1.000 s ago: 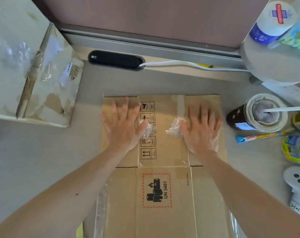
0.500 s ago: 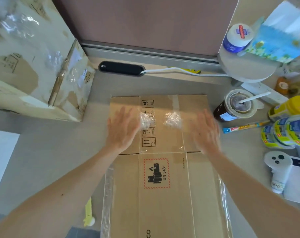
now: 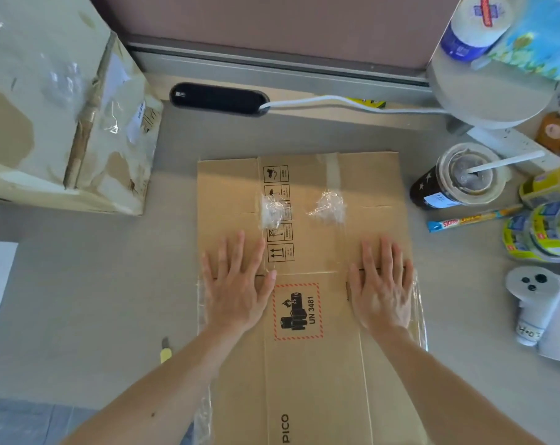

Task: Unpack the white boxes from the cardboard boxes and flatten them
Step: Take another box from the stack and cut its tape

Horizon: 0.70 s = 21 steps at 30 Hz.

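The flat box lies on the table, its long side running away from the person and loose clear film along both long edges. Both hands rest palm down on it with fingers straight and spread, holding nothing. The left hand is on the box's left panel and the right hand on its right panel, with the red-framed label between them. Two wads of tape stick to the box beyond the fingertips. A second, film-wrapped box stands off the flat box's far left corner. A cup with a straw sits just right of its far end. A yellow knife lies near its left edge.
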Each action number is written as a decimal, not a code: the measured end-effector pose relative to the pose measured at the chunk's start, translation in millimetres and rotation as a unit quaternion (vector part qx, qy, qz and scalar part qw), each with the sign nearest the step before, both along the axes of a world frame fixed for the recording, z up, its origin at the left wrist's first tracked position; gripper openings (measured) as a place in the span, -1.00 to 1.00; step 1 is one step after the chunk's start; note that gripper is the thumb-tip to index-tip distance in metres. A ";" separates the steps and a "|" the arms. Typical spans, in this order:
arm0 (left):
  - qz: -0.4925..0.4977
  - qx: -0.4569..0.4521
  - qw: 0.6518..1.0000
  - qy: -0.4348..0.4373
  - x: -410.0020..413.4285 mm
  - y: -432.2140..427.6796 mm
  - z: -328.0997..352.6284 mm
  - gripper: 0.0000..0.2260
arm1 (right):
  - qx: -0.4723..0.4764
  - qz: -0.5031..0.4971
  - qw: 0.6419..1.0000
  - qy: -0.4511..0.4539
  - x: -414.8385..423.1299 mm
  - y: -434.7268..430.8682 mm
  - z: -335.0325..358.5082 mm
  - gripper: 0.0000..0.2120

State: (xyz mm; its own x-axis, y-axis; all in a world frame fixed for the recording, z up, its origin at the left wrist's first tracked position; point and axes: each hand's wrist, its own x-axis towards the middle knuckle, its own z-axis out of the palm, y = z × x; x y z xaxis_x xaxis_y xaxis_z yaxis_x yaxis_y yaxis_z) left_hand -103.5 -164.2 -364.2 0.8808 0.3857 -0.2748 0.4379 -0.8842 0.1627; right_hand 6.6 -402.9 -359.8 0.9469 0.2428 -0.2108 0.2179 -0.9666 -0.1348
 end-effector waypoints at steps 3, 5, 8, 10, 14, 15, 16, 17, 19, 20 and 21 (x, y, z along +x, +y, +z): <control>-0.005 0.006 1.000 -0.005 -0.8 -0.3 -2.0 -0.43 | -0.005 -0.004 1.000 0.002 0.0 -1.0 0.3 -0.42; -0.008 0.010 1.000 -0.006 -0.4 0.0 -2.0 -0.43 | -0.013 -0.006 1.000 0.011 1.0 0.7 0.4 -0.41; -0.014 0.022 1.000 0.002 -0.3 1.0 -2.1 -0.43 | -0.021 -0.007 1.000 0.012 0.7 1.3 -0.9 -0.41; -0.014 0.023 1.000 0.005 0.0 0.7 -2.3 -0.43 | -0.019 -0.008 1.000 0.009 -0.2 0.4 -1.4 -0.41; -0.012 0.023 1.000 0.011 1.7 1.2 0.5 -0.42 | -0.022 -0.007 1.000 0.011 1.9 1.1 -1.5 -0.41; -0.011 0.022 1.000 0.018 2.5 1.2 1.3 -0.42 | -0.022 -0.003 1.000 0.009 3.0 1.7 -2.7 -0.41; -0.009 0.022 0.999 0.026 3.2 1.1 1.9 -0.42 | -0.021 0.001 1.000 0.007 3.9 1.9 -4.1 -0.41; -0.007 0.020 0.999 0.032 4.1 1.5 2.9 -0.42 | -0.017 0.005 1.000 0.008 4.8 1.4 -4.9 -0.41; -0.008 -0.019 0.999 0.031 5.7 5.9 5.8 -0.40 | 0.010 0.015 0.999 0.037 10.0 -3.6 -1.4 -0.43; -0.007 -0.064 0.998 0.026 5.5 9.6 9.7 -0.40 | 0.042 0.020 0.997 0.066 14.4 -8.6 1.8 -0.44; -0.001 -0.120 0.993 0.015 3.9 13.5 15.3 -0.39 | 0.092 0.015 0.991 0.101 17.9 -15.3 8.1 -0.42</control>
